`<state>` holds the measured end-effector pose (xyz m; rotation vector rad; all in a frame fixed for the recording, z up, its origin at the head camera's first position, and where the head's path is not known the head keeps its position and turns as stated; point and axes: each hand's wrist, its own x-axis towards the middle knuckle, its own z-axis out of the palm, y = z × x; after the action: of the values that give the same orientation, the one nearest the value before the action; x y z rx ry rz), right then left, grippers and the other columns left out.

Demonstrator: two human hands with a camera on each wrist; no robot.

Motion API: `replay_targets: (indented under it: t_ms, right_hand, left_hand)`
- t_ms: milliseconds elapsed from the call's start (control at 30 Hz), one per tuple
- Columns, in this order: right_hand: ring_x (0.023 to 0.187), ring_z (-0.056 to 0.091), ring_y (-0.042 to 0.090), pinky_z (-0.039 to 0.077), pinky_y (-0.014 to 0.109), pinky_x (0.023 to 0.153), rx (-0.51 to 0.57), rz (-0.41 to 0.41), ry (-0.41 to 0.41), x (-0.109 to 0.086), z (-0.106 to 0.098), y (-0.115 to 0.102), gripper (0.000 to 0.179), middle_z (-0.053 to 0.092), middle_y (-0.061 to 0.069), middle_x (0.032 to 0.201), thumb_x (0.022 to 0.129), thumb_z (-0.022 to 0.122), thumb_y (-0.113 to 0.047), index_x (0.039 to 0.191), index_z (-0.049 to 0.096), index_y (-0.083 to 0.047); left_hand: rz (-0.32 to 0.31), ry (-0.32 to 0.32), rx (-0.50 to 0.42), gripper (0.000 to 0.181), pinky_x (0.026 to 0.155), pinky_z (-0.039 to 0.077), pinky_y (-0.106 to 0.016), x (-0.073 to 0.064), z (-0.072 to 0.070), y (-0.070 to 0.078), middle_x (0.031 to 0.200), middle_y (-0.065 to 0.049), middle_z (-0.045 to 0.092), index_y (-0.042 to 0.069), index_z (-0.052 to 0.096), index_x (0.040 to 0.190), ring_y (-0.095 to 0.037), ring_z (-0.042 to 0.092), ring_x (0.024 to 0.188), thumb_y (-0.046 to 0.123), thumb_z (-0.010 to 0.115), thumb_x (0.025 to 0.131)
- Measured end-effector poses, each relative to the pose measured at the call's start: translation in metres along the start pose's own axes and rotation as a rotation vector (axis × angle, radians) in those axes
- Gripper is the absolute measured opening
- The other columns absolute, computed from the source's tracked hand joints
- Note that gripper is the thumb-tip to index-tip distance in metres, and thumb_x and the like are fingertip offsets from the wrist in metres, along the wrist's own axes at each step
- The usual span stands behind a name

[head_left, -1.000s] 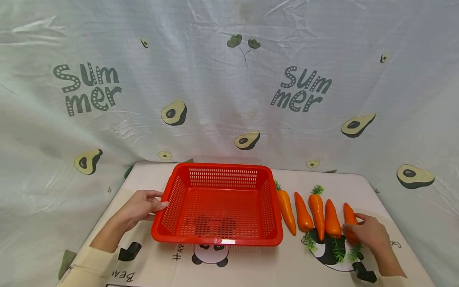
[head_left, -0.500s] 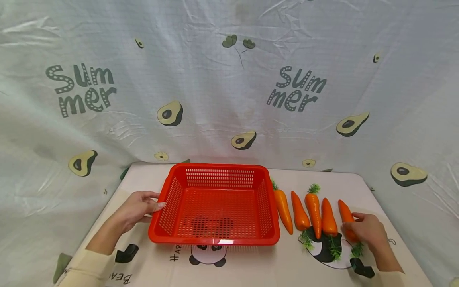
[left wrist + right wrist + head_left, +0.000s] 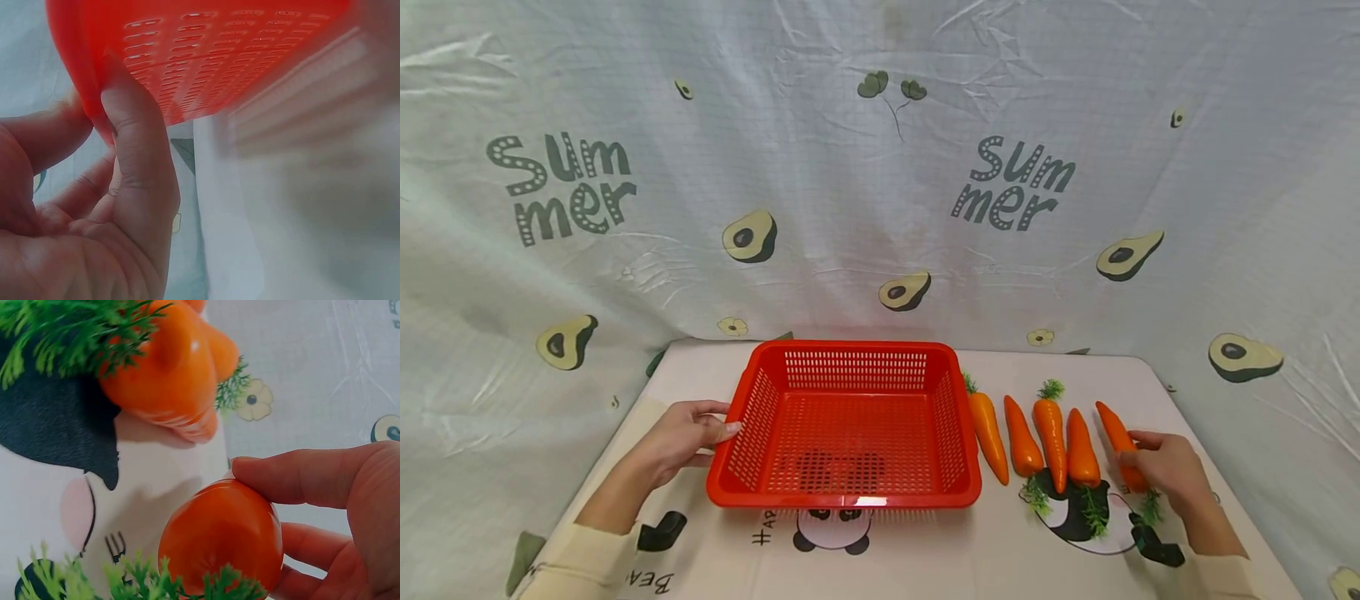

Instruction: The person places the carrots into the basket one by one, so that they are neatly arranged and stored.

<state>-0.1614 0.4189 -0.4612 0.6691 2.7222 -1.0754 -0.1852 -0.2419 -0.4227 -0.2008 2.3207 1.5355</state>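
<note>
A red plastic basket with slotted walls sits left of the middle of the table; nothing lies inside it. My left hand pinches its left rim. In the left wrist view the thumb and fingers lie on either side of the basket's edge. At the far right, my right hand holds an orange carrot with green leaves at its near end. The right wrist view has that carrot's thick end between thumb and fingers. The carrot beside it lies a short gap to the left.
Several more carrots, among them one against the basket's right side, lie in a row between basket and right hand. The white table mat carries panda prints. A patterned curtain closes off the back and sides.
My right hand has shifted the rightmost carrot slightly left and away from me, and the carrot now slants more. The left hand keeps its hold on the basket. The head view has turned slightly right.
</note>
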Motion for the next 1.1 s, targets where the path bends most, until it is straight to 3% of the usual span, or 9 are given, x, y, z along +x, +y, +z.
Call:
replay_targets:
  t_ms: [333,733,1100]
  right_hand:
    - [0.111,0.057,0.048,0.062,0.036,0.079,0.049,-0.067,-0.049,-0.003,-0.008,-0.01,0.067,0.046,0.044,0.142,0.094,0.065,-0.015,0.15,0.042,0.013]
    - [0.105,0.061,0.037,0.059,0.029,0.073,0.058,-0.114,-0.093,-0.01,-0.012,-0.032,0.067,0.049,0.042,0.14,0.096,0.065,-0.016,0.153,0.041,0.01]
    - [0.097,0.061,0.031,0.058,0.03,0.072,0.028,-0.201,-0.113,-0.013,-0.013,-0.051,0.063,0.056,0.039,0.133,0.097,0.065,-0.017,0.151,0.045,0.009]
  left_hand:
    - [0.0,0.004,0.001,0.063,0.079,0.066,-0.042,-0.001,0.0,-0.001,0.12,-0.021,0.072,-0.011,0.043,0.148,-0.02,0.074,0.089,0.024,0.068,0.102]
    - [0.01,0.0,-0.001,0.062,0.079,0.066,-0.041,-0.001,0.0,0.0,0.122,-0.026,0.07,-0.011,0.043,0.149,-0.022,0.074,0.09,0.022,0.067,0.103]
    - [0.003,0.006,-0.005,0.062,0.079,0.066,-0.042,-0.002,0.001,0.001,0.123,-0.027,0.069,-0.011,0.041,0.15,-0.022,0.074,0.091,0.021,0.066,0.103]
